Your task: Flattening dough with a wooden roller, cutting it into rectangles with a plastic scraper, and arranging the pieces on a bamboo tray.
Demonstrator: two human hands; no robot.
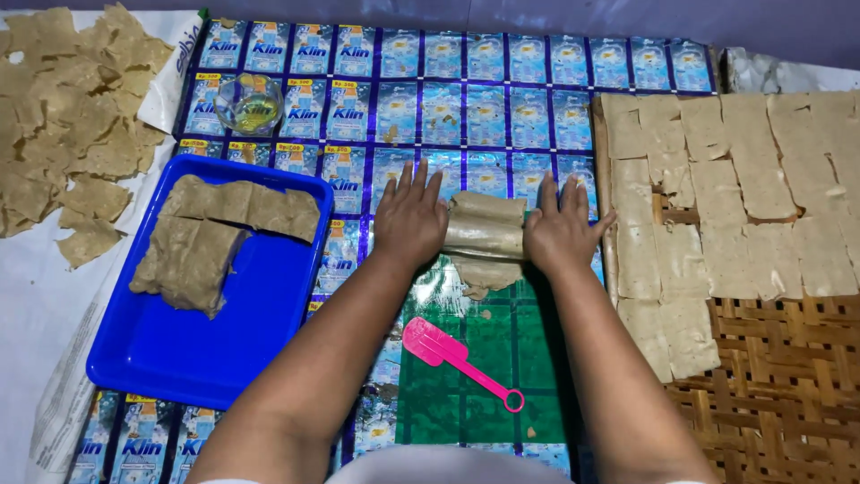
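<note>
From the head camera I look straight down on a mat (502, 108) made of shiny blue sachet wrappers joined edge to edge. My left hand (409, 220) and right hand (560, 231) lie flat with fingers spread, one at each end of a roll of dough (486, 229) in the middle of the mat. Neither hand is clenched; the palms press the ends of the roll from above rather than grasping it. Below the roll a flattened tail of the same dough (479, 276) sticks out toward me.

I judge the roll soft and pliable, a bit tacky, likely to dent under fingertips and tear if lifted by one end. Broad palm contact at both ends looks like the safest hold, with support underneath if it has to come off the mat.

Just below the hands lies a pink plastic scraper (457, 358). To the left, a blue tray (179, 358) holds brown dough slabs (215, 233), and a small glass bowl (249, 103) of yellowish liquid stands beyond it. Dried pieces (63, 125) are heaped at far left. On the right, flat cut squares (717, 197) lie on a woven tray (788, 394).
</note>
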